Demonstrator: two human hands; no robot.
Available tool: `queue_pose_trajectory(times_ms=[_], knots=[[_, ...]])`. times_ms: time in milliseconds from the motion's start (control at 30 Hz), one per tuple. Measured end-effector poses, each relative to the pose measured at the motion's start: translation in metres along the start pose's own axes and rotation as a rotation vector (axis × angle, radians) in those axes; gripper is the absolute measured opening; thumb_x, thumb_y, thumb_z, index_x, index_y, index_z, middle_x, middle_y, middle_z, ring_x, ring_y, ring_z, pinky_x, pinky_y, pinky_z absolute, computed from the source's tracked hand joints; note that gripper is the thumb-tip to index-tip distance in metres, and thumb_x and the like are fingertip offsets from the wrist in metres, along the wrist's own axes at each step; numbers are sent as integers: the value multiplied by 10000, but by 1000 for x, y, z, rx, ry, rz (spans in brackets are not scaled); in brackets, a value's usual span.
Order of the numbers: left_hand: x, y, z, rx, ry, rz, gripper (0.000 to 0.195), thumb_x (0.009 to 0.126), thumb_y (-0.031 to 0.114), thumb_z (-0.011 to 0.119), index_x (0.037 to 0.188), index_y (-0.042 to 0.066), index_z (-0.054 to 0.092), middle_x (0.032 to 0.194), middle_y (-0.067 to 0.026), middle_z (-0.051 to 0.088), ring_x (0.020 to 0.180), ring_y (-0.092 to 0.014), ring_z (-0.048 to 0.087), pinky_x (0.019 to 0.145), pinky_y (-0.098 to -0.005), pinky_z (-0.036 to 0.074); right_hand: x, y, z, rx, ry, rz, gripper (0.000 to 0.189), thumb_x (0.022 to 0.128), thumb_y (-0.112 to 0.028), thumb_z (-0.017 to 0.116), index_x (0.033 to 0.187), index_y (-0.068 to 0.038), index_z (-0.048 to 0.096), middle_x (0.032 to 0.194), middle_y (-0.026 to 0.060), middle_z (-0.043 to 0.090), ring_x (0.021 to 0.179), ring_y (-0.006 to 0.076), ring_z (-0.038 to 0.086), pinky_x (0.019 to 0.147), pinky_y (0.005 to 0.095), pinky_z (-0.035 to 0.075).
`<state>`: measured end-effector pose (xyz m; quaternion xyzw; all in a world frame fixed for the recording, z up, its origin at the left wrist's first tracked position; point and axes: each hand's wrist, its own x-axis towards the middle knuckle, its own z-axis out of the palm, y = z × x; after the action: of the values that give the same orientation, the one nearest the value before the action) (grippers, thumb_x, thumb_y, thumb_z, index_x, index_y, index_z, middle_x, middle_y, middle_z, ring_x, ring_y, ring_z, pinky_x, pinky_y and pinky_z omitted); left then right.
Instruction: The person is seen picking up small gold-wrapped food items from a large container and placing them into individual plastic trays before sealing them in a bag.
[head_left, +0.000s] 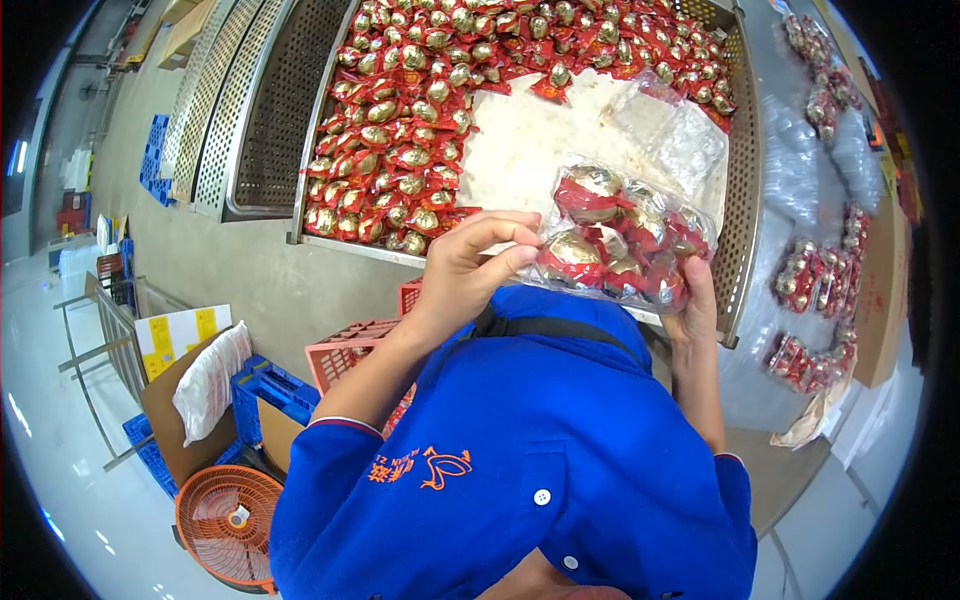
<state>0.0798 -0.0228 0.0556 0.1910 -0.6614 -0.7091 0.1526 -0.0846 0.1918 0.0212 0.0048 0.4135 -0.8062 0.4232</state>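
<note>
A clear plastic pack (660, 184) of several egg-shaped pieces in red and gold wrappers (571, 259) is held tilted in front of my body, above the near edge of a perforated metal tray (745, 172). My right hand (690, 300) grips its lower right corner, thumb on the upper side. At the left edge, my left hand (480, 259) pinches the plastic between thumb and fingertips. Beyond the pack, many loose red and gold wrapped pieces (382, 112) cover the left and far parts of the tray. An unfilled clear plastic tray (675, 139) rests on its pale liner (517, 142).
Filled packs (814, 277) and stacked clear plastic trays (795, 165) stand on a metal table at right, beside a cardboard box (881, 292). Perforated metal trays (262, 112) stand to the left. A red crate (349, 341), blue pallets (274, 390) and an orange fan (229, 525) are lower left.
</note>
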Motion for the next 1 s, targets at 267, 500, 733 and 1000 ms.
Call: queue_pose_trajectory(times_ms=[267, 500, 733, 1000], knots=[[-13, -11, 4, 54, 220, -9, 135, 819, 8, 627, 941, 27, 681, 1137, -76, 542, 1015, -134, 535, 832, -262, 458, 0, 3, 27, -31, 105, -126, 665, 763, -189, 681, 1307, -27, 336, 1207, 141, 511, 1084, 244, 538, 939, 391, 456], [-17, -8, 8, -414, 225, -274, 223, 875, 116, 587, 1078, 40, 643, 1230, -100, 520, 1131, -163, 491, 895, -262, 427, -1, 2, 42, -212, 126, -250, 719, 740, -166, 692, 1329, -12, 309, 1226, 132, 482, 1116, 229, 508, 970, 360, 414], [-21, -26, -5, 79, 43, -240, 229, 866, 155, 613, 1041, 10, 635, 1143, -101, 559, 1133, -189, 493, 928, -306, 415, 2, 2, 38, -385, 130, -299, 782, 690, -110, 706, 1347, -3, 297, 1294, 129, 393, 1163, 202, 448, 988, 317, 368], [-44, -30, -17, 77, -178, -570, 221, 908, 208, 573, 929, -2, 639, 917, -17, 598, 846, -64, 529, 743, -212, 432, -20, 0, 25, -611, -45, -281, 837, 645, -143, 753, 1335, -16, 296, 1235, 126, 435, 1155, 199, 444, 1005, 326, 333]])
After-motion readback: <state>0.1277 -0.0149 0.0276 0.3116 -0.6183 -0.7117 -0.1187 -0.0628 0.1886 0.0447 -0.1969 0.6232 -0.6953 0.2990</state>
